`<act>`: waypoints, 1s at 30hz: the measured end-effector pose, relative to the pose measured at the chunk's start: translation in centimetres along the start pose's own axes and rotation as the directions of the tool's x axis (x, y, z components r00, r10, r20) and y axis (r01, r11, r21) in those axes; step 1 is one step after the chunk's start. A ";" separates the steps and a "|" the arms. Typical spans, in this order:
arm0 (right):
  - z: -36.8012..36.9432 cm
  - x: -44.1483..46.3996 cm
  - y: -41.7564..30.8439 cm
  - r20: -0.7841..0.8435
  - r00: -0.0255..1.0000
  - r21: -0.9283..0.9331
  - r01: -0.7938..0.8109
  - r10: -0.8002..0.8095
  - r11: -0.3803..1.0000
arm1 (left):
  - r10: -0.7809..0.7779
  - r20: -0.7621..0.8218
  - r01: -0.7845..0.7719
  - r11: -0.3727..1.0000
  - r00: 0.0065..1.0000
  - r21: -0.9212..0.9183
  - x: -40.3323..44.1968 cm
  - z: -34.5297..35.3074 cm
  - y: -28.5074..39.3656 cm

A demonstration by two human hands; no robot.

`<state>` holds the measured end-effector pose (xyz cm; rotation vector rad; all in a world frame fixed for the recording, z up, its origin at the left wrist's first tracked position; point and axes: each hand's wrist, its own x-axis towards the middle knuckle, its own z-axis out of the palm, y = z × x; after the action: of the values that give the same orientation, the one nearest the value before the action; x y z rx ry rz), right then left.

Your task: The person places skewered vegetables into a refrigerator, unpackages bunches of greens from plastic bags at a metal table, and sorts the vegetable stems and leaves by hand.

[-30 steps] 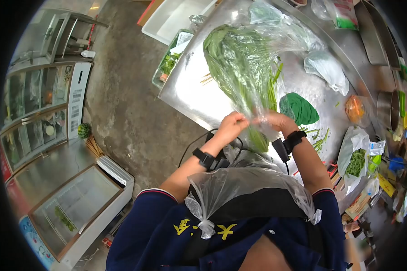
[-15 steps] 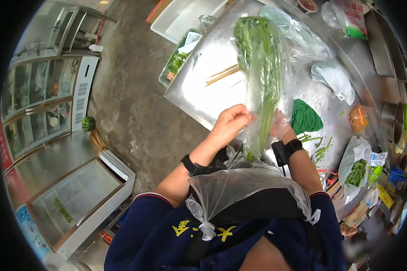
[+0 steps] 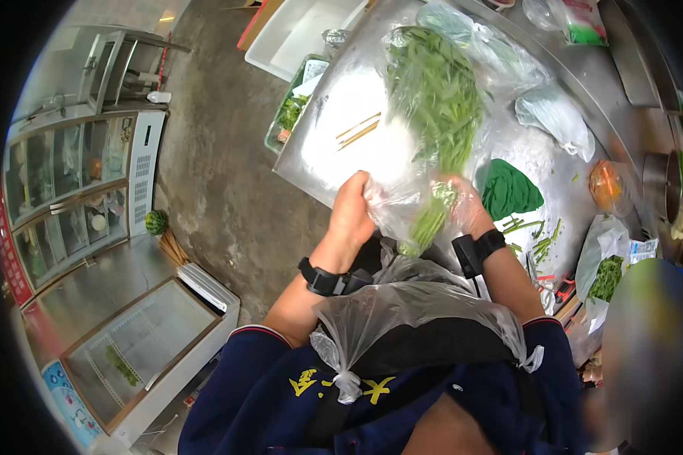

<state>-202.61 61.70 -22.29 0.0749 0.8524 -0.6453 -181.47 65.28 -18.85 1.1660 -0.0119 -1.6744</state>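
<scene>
A long bunch of leafy greens (image 3: 440, 98) lies in a clear plastic bag (image 3: 391, 205), its leaves toward the far side of the metal table and its cut stems pointing at me. My left hand (image 3: 353, 208) is closed on the bag's left edge, pulling the film away from the stems. On the other side, my right hand (image 3: 469, 205) is closed on the bag beside the stems; film covers part of its fingers. A green cloth (image 3: 510, 189) and cut stem pieces (image 3: 542, 243) lie just right of my right hand.
Thin wooden sticks (image 3: 359, 133) lie on the metal table (image 3: 311, 155). Other plastic bags (image 3: 558, 125) sit at the back and right. A green basket (image 3: 277, 135) and white bin (image 3: 281, 49) stand beyond the left edge. A blurred person (image 3: 649, 356) is close at right.
My left hand has moved left and drawn the bag's film outward. The greens have spread wider, showing more leaves. A blurred person has come into view at the lower right.
</scene>
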 end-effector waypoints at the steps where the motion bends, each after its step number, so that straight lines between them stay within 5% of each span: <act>1: -0.2 0.3 0.3 0.002 1.000 0.003 0.000 0.000 1.000 | -0.032 -0.064 0.027 0.996 0.997 -0.080 -0.4 0.7 0.6; 4: -0.3 1.5 0.8 0.034 0.999 0.131 0.001 -0.006 0.991 | -0.032 -0.227 0.014 0.997 0.973 -0.079 1.4 -2.0 0.8; 9: 0.5 2.2 1.2 0.044 0.980 -0.001 0.195 -0.195 0.981 | -0.097 -0.268 0.073 0.993 0.958 -0.098 5.3 -10.6 0.1; 11: 3.2 0.7 0.2 0.126 0.962 0.083 0.232 -0.241 0.969 | 0.142 -0.503 -0.011 0.967 0.853 0.254 5.6 -11.9 0.3; 13: 4.8 -1.1 -1.2 0.083 0.973 -0.034 0.220 -0.216 0.975 | 0.139 -0.505 0.033 0.948 0.852 0.316 6.9 -14.1 0.1; 15: 4.6 -2.0 -1.9 0.091 0.982 -0.160 0.179 -0.166 0.971 | 0.415 -0.401 0.061 0.630 0.817 0.774 8.5 -16.0 -0.4; 16: 4.6 -2.1 -2.4 0.103 0.989 -0.286 0.129 -0.103 0.949 | 0.423 -0.395 0.048 0.631 0.815 0.774 8.8 -15.7 0.4; 17: 6.2 -2.7 -3.1 0.104 0.994 -0.415 0.078 -0.037 0.906 | 0.535 -0.370 0.110 0.456 0.759 0.883 9.2 -15.3 0.9; 18: 7.2 -4.7 -3.8 0.126 0.990 -0.342 0.098 -0.058 0.935 | 0.623 -0.329 0.204 0.265 0.710 0.942 8.8 -15.3 0.6; 23: 4.8 -7.8 -6.7 0.014 0.992 -0.734 0.096 -0.126 0.672 | 0.508 -0.349 0.117 0.433 0.788 0.894 7.7 -12.4 1.1; 25: 4.4 -8.2 -5.8 0.122 0.990 -0.642 0.132 -0.069 0.755 | 0.728 -0.107 -0.059 0.199 0.677 0.978 6.2 -10.5 1.0; 27: 3.8 -7.7 -5.5 0.044 0.989 -0.686 0.130 -0.138 0.716 | 0.859 0.127 -0.255 0.004 0.496 0.967 2.9 -4.2 1.5; 29: 2.2 -5.9 -5.1 0.013 0.988 -0.644 0.126 -0.154 0.755 | 0.590 0.419 -0.474 -0.069 0.690 0.878 0.9 0.4 -0.3; 30: 3.1 -6.2 -4.6 0.002 0.991 -0.606 0.109 -0.135 0.788 | 0.519 0.473 -0.444 -0.189 0.712 0.876 1.0 1.8 -2.2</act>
<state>-206.07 60.09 -14.91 -0.5590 1.0785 -0.4637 -184.29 64.67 -19.74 1.8291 -1.7312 -0.6198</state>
